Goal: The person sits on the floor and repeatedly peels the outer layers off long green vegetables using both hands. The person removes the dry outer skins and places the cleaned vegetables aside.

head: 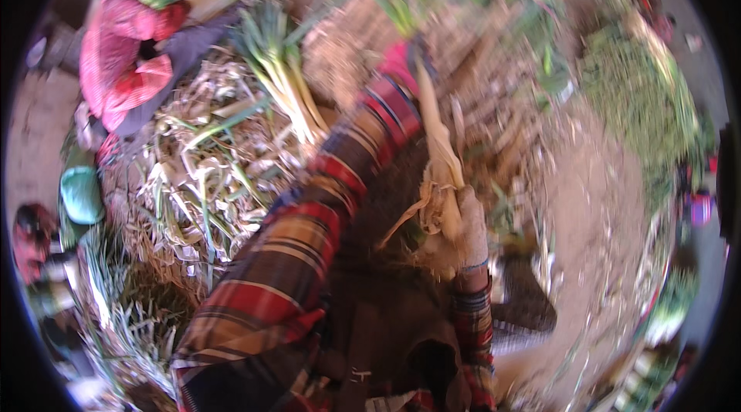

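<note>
A large green onion [437, 122] runs lengthwise between my two hands, its leaves up and its roots towards my lap. My left hand [402, 65], in a pink and dark glove, is closed around it just below the green leaves. Lower down, my right hand [473, 221], in a pale glove, is at the root end and appears to grip it; the fingers are blurred. Dry outer skin [428, 203] hangs loose beside the white stalk. Left of my plaid sleeve, a bunch of cleaned green onions [286, 79] lies on a heap of peelings [197, 198].
A person in a pink checked top [124, 59] sits at the upper left with more green onions. Another person [35, 232] is at the left rim. A long pile of green onions [631, 105] stretches along the right. A green bundle [81, 195] lies at the left.
</note>
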Motion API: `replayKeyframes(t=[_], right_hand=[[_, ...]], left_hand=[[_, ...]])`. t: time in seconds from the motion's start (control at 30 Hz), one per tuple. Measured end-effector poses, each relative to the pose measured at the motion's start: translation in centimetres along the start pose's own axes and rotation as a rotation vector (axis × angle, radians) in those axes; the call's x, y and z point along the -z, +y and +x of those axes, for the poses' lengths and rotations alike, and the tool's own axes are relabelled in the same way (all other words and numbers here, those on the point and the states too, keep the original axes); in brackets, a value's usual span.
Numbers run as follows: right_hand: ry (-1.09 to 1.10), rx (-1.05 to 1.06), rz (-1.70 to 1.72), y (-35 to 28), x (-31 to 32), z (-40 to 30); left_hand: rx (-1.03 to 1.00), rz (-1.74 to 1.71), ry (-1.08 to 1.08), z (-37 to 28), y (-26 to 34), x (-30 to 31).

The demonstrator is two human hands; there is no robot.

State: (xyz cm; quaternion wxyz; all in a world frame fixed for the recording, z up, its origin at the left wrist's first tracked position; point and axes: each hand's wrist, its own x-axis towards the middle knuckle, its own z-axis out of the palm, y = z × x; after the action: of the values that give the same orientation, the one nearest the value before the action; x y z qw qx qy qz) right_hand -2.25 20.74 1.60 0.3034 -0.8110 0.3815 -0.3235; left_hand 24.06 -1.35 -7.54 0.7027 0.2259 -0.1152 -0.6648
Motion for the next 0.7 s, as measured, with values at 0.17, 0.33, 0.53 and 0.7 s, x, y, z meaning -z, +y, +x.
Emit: replayKeyframes(t=[0.17,0.33,0.53,0.7], right_hand=[[-0.011,-0.435,0.458,-5.2,4.8,-6.7],[-0.153,-0.656,0.48,-8.2,8.1,-12.4],[-0.06,-0.598,0.269,-9.2,7.4,-17.9],[-0.101,-0.673,0.101,-10.4,7.7,-19.8]], left_hand=[[0.12,0.063,0.175,0.3,-0.8,-5.0],[0.029,0.323,0.292,-0.9,1.4,-5.6],[0.116,0.525,0.332,1.3,0.4,-4.0],[0.116,0.645,0.386,2.1,0.4,-4.0]])
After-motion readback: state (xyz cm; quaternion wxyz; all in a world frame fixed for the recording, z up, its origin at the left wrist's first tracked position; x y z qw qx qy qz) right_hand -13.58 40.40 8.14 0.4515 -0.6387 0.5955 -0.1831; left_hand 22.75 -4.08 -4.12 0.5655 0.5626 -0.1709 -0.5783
